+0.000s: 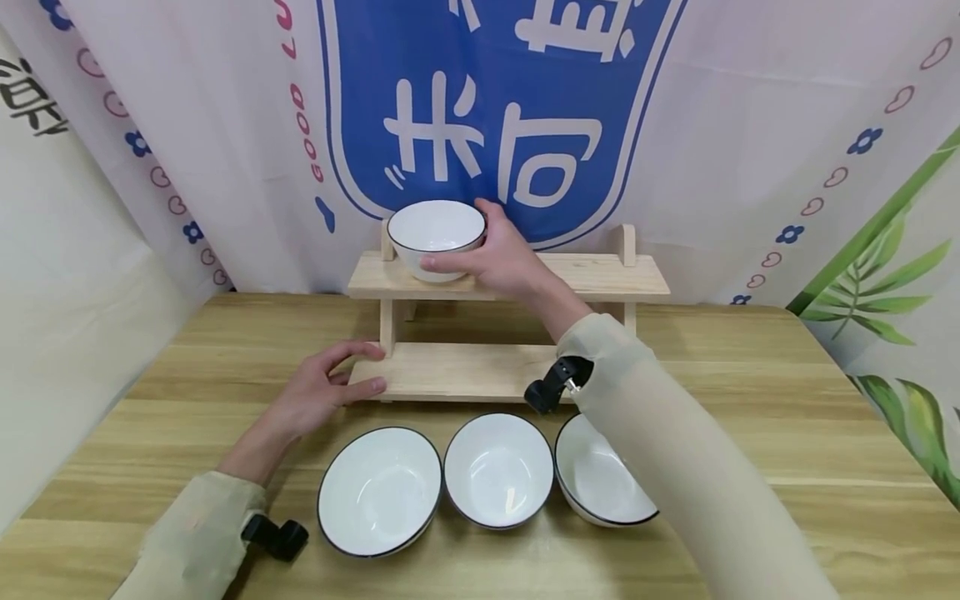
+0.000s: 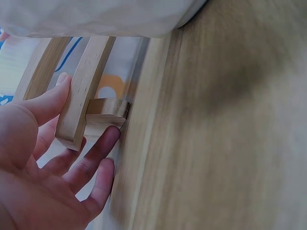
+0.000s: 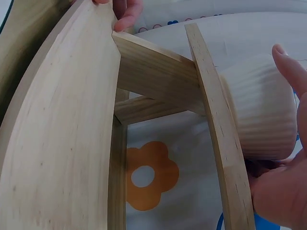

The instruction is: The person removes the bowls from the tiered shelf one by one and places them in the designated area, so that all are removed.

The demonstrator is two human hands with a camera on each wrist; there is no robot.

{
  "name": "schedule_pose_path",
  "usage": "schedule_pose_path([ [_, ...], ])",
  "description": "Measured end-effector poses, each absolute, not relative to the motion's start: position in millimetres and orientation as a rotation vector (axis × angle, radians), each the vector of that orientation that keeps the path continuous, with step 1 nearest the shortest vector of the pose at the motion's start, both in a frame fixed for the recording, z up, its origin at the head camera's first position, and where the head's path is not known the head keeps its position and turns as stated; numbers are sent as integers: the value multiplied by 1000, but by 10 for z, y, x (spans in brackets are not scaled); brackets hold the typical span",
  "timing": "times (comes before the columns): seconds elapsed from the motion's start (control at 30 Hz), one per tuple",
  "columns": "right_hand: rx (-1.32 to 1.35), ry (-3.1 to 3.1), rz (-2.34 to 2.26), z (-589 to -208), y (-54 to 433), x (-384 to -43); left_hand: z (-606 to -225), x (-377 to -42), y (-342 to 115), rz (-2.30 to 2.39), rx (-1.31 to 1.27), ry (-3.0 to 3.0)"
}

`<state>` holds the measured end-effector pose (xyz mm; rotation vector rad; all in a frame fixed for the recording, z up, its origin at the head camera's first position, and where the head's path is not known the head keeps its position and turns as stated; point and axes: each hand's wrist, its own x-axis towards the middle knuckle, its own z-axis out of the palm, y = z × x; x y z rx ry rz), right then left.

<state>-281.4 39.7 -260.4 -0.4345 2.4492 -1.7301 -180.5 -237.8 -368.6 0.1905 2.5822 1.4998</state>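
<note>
A white bowl [image 1: 437, 229] with a dark rim sits at the left end of the upper board of a two-tier wooden rack [image 1: 457, 371]. My right hand [image 1: 512, 260] holds that bowl from its right side, thumb in front and fingers behind. The right wrist view shows the bowl's ribbed outer wall [image 3: 261, 112] against the upper board. At the rack's lower left end, my left hand [image 1: 315, 392] grips the board edge; in the left wrist view, thumb and fingers lie on either side of the board [image 2: 81, 100].
Three more dark-rimmed white bowls stand in a row before the rack: left [image 1: 381, 492], middle [image 1: 499, 471] and right [image 1: 600, 475], the last partly hidden by my right sleeve. Behind the wooden table [image 1: 750, 400] hangs a printed cloth [image 1: 712, 150].
</note>
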Motion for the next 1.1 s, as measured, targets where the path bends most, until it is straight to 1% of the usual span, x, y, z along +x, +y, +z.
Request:
schedule_pose_path([
  [0.47, -418, 2534, -1690, -2621, 271, -2850, -3700, -1818, -2375, 1504, 181, 2577],
  [0.77, -327, 2595, -1714, -2641, 192, -2834, -3689, -1811, -2378, 1496, 178, 2574],
  [1.1, -304, 2622, -1698, -2655, 176, -2825, -3707, -1826, -2378, 1497, 181, 2569],
])
